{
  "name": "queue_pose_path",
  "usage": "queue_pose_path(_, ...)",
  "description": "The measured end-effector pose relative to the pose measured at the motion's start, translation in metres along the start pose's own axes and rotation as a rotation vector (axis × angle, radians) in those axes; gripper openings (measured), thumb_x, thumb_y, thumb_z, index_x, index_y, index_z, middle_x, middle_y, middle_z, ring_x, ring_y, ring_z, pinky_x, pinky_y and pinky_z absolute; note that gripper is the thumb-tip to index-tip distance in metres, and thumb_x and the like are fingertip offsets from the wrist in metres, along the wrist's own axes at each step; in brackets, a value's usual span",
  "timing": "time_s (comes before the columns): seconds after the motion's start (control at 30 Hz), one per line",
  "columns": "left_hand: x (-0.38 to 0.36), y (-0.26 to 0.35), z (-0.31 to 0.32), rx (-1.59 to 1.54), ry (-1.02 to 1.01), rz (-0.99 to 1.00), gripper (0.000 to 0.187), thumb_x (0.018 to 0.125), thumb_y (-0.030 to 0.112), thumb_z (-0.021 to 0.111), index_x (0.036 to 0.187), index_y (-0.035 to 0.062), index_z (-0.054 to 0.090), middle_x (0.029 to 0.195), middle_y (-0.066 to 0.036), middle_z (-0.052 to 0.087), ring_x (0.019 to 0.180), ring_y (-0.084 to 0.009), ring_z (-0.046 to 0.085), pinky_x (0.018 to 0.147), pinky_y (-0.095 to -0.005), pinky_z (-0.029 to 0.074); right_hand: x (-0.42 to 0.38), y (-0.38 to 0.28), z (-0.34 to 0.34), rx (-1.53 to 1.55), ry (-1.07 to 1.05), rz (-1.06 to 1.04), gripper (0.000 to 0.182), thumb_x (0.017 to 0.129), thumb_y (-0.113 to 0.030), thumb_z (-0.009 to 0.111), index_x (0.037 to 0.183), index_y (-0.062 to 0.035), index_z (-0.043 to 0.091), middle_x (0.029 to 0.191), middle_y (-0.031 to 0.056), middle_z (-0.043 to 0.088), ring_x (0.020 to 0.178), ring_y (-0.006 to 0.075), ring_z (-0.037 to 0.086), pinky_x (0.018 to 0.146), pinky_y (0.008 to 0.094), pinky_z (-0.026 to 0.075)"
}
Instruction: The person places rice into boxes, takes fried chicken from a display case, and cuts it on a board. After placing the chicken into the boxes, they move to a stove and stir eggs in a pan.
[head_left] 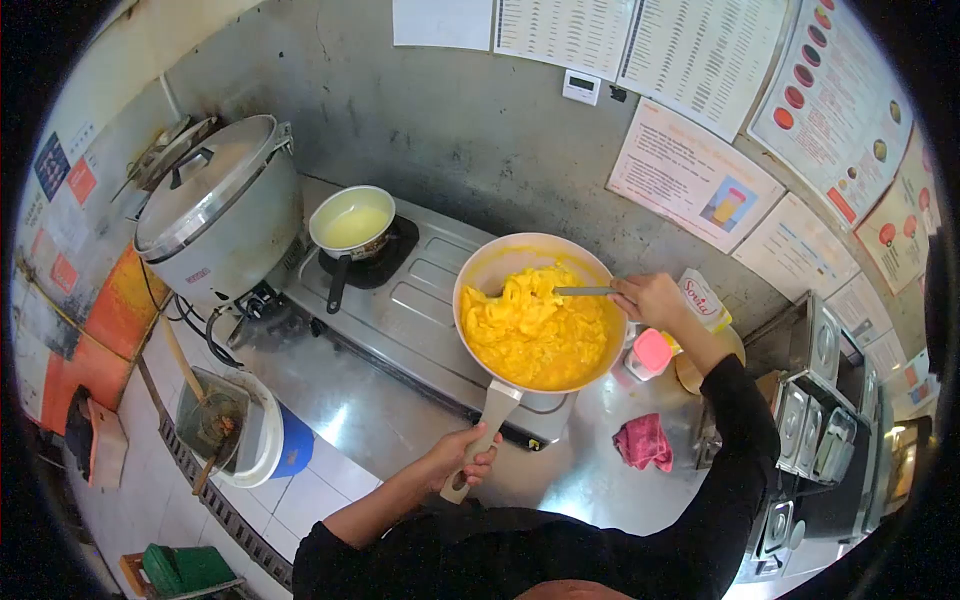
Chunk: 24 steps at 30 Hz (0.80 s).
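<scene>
A cream-coloured pan sits on the right side of the gas stove, full of soft yellow scrambled egg. My left hand is wrapped round the pan's pale handle, below the pan. At the pan's upper right edge, my right hand grips a grey utensil, whose far end is hidden in the egg. A small pot with pale yellow liquid stands on the left burner, its black handle pointing toward me.
A large rice cooker stands left of the stove. Right of the pan are a pink-lidded jar, a carton and a red cloth. Metal containers line the far right. A white-and-blue bucket stands lower left.
</scene>
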<state>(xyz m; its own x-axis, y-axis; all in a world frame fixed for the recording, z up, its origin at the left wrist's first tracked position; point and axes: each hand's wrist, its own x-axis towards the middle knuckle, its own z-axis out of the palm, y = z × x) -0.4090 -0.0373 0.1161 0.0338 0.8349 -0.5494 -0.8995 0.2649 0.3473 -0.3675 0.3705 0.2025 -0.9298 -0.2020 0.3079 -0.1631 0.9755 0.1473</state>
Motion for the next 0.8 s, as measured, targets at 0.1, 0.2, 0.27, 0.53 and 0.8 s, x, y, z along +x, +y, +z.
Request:
queue_pose_path(0.1,-0.001,-0.001,0.0,-0.014,-0.007,0.01,0.039,0.099,0.045,0.031,0.108,0.0099,0.043,0.066,0.0,0.038,0.047,-0.0092,0.032,0.045,-0.0262,0.034,-0.032,-0.011,0.001,-0.108,0.064,-0.093,0.025,0.083,-0.022,0.058,0.103,-0.0084,0.063,0.068,0.0051,0.055,0.057,0.0237,0.057,0.049,0.0351,0.047)
queue_pose_path(0.2,0.001,-0.002,-0.002,-0.014,-0.019,0.017,0.038,0.099,0.045,0.031,0.108,0.0099,0.044,0.066,0.0,0.038,0.048,-0.0092,0.032,0.045,-0.0261,0.034,-0.061,-0.03,-0.005,-0.224,0.096,-0.106,0.031,0.078,-0.016,0.057,0.108,-0.0088,0.061,0.069,0.003,0.05,0.06,0.02,0.054,0.052,0.0331,0.047)
queue_pose_path(0.27,0.002,-0.002,-0.003,0.01,-0.011,0.032,0.038,0.099,0.045,0.031,0.107,0.0099,0.044,0.066,0.0,0.038,0.048,-0.0091,0.032,0.045,-0.0259,0.034,-0.075,-0.043,-0.014,-0.282,0.083,-0.086,0.035,0.075,-0.014,0.057,0.11,-0.0095,0.06,0.072,0.0028,0.049,0.065,0.0186,0.054,0.055,0.0323,0.047)
queue_pose_path(0.53,0.004,-0.004,-0.008,-0.002,-0.071,0.057,0.037,0.099,0.044,0.033,0.106,0.0105,0.046,0.067,0.0,0.039,0.048,-0.0084,0.034,0.044,-0.0245,0.034,-0.101,-0.065,-0.068,-0.375,-0.165,-0.062,0.041,0.077,-0.017,0.054,0.117,-0.0122,0.057,0.084,0.0044,0.055,0.076,0.0189,0.057,0.063,0.0303,0.048)
queue_pose_path(0.8,0.003,-0.005,-0.007,0.023,-0.084,0.06,0.038,0.098,0.046,0.033,0.107,0.011,0.046,0.068,0.001,0.04,0.048,-0.0076,0.033,0.046,-0.0235,0.034,-0.01,-0.059,-0.132,-0.44,-0.332,0.109,0.03,0.08,-0.024,0.056,0.108,-0.0148,0.061,0.076,0.0057,0.061,0.062,0.0242,0.063,0.052,0.0395,0.049)
